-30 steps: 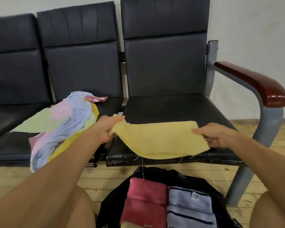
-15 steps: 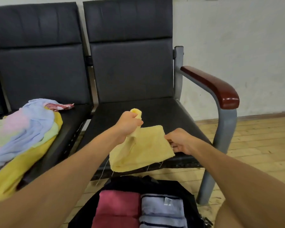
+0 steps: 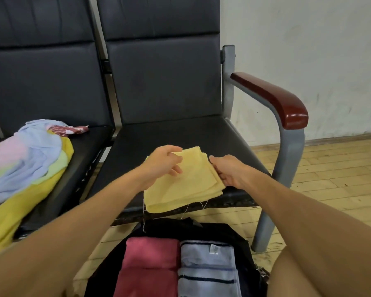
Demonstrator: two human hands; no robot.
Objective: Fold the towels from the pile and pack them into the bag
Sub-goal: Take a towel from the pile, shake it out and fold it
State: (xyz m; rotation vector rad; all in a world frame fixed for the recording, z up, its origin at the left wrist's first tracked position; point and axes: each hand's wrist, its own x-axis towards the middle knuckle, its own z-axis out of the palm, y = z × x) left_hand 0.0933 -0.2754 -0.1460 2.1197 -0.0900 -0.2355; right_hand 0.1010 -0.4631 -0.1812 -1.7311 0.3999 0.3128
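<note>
A pale yellow towel (image 3: pixel 186 185) lies folded into a small square over the front edge of the right seat, loose threads hanging from it. My left hand (image 3: pixel 161 162) rests on its upper left part with the fingers relaxed. At the towel's right edge, my right hand (image 3: pixel 227 171) grips the layers, thumb on top. A black bag (image 3: pixel 240 239) stands open on the floor below, with a folded pink towel (image 3: pixel 150 260) and a folded blue striped towel (image 3: pixel 208 269) side by side inside. The pile of unfolded towels (image 3: pixel 28 161) lies on the left seat.
The black seats (image 3: pixel 180 133) form a row against a white wall. A grey metal frame with a dark red armrest (image 3: pixel 274 99) borders the right seat. The floor (image 3: pixel 330 174) is wooden boards. My bare legs flank the bag.
The yellow towel went from stretched wide between both hands to folded in half and then into a small square. My left hand let go of its bunched corner and now lies on top.
</note>
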